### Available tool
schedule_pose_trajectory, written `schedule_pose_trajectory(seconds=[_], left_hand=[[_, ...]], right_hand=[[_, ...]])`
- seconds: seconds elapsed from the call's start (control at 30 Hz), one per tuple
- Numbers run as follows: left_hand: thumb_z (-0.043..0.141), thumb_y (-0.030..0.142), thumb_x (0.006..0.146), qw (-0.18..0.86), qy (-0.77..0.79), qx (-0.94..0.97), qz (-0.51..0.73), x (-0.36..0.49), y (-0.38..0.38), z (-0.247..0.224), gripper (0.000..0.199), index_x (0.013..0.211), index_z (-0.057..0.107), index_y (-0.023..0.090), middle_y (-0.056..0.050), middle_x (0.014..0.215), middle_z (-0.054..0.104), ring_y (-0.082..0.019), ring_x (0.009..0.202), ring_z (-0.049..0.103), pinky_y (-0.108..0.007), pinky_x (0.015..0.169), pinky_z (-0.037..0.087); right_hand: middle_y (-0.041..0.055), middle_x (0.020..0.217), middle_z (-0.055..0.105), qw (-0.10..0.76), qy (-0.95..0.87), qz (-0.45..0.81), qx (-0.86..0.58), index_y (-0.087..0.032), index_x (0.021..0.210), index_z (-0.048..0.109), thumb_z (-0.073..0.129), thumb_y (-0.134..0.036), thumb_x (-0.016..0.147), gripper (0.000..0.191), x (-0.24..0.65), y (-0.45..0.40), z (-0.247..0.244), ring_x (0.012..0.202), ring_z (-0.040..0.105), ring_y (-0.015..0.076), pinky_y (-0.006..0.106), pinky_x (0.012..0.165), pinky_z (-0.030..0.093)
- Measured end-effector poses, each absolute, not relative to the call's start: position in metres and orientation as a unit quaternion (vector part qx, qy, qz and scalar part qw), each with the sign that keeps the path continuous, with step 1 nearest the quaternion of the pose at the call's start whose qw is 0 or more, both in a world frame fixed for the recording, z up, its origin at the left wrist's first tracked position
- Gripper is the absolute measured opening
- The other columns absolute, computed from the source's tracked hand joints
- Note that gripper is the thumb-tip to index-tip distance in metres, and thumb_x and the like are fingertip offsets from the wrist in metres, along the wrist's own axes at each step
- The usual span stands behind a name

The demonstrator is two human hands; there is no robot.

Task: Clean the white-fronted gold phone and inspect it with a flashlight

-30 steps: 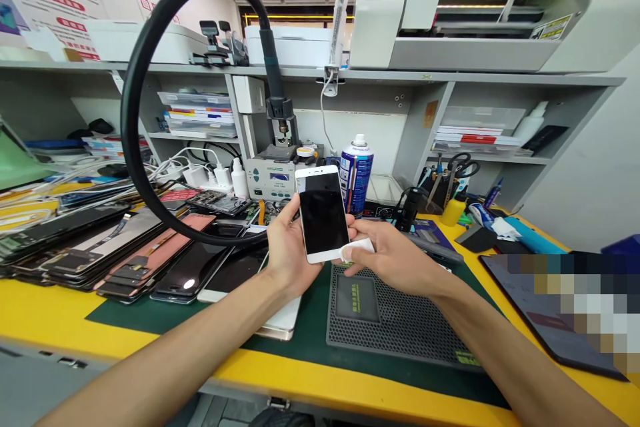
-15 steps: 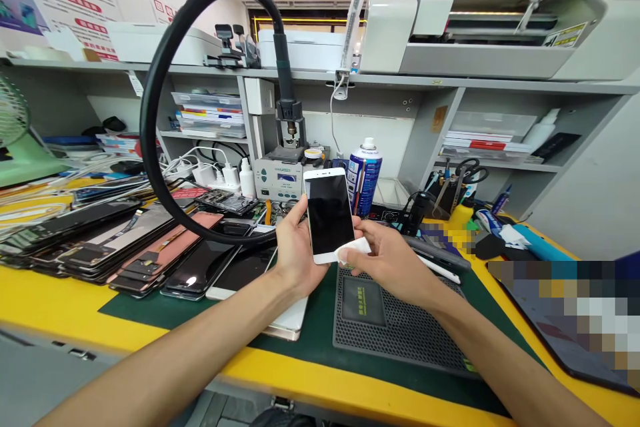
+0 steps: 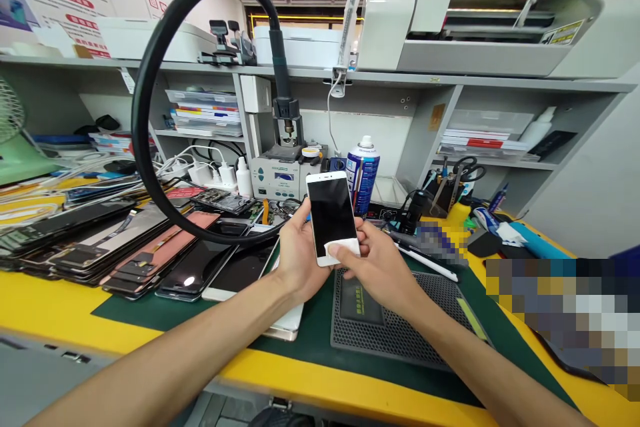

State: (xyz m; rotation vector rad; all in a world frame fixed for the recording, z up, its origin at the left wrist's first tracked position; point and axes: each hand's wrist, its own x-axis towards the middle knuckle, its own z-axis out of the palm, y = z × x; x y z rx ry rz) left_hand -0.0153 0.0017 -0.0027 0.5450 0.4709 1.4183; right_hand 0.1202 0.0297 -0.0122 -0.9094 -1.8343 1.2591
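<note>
A white-framed smartphone (image 3: 332, 207) with a dark screen is held up over the bench, its face turned toward me. My left hand (image 3: 300, 250) grips it from the left and beneath, thumb along the side edge. In my right hand (image 3: 377, 257) is a small white wipe (image 3: 346, 245), pressed by the thumb on the lower part of the screen, while the other fingers sit behind the phone's right edge. Below the hands lies a black perforated mat (image 3: 390, 340) on the green work mat (image 3: 315, 327).
Several phones and screens (image 3: 193, 267) lie in rows at left. A thick black hose (image 3: 143, 113) loops from a repair station (image 3: 277, 177). A blue spray can (image 3: 364, 173) stands behind the phone. Scissors (image 3: 467, 170) and tools sit at right; a white stick (image 3: 430, 261) lies near the mat.
My right thumb and the wipe have moved left from the phone's lower right corner onto the lower screen. The left hand keeps its hold on the phone.
</note>
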Motion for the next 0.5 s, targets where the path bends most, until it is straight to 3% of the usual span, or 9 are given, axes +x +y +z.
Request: schedule_pose_trajectory(seconds=[0.13, 0.4, 0.5], left_hand=[[0.032, 0.055, 0.098, 0.685, 0.213, 0.245, 0.652, -0.016, 0.002, 0.002, 0.060, 0.110, 0.072, 0.011, -0.016, 0.093, 0.075, -0.031, 0.078, 0.071, -0.036, 0.056, 0.050], [0.034, 0.052, 0.099, 0.669, 0.224, 0.235, 0.669, -0.015, -0.001, 0.006, 0.058, 0.102, 0.074, 0.010, -0.015, 0.088, 0.076, -0.031, 0.078, 0.073, -0.041, 0.067, 0.056], [0.035, 0.052, 0.099, 0.672, 0.223, 0.240, 0.665, -0.015, 0.000, 0.005, 0.057, 0.103, 0.074, 0.011, -0.015, 0.087, 0.076, -0.030, 0.078, 0.073, -0.041, 0.068, 0.057]], right_hand=[[0.0044, 0.089, 0.061, 0.325, -0.725, 0.519, -0.316, -0.016, 0.098, 0.059, 0.067, -0.041, 0.086, 0.029, 0.129, 0.037, 0.000, 0.082, 0.068, 0.0206, 0.033, 0.063, 0.062], [0.0038, 0.092, 0.058, 0.252, -0.772, 0.524, -0.256, -0.016, 0.088, 0.062, 0.062, -0.039, 0.090, 0.024, 0.145, 0.042, 0.021, 0.082, 0.068, 0.0192, 0.038, 0.075, 0.064], [0.0052, 0.093, 0.064, 0.254, -0.774, 0.506, -0.284, -0.016, 0.097, 0.065, 0.064, -0.037, 0.089, 0.022, 0.145, 0.042, 0.021, 0.080, 0.070, 0.0204, 0.036, 0.073, 0.062]])
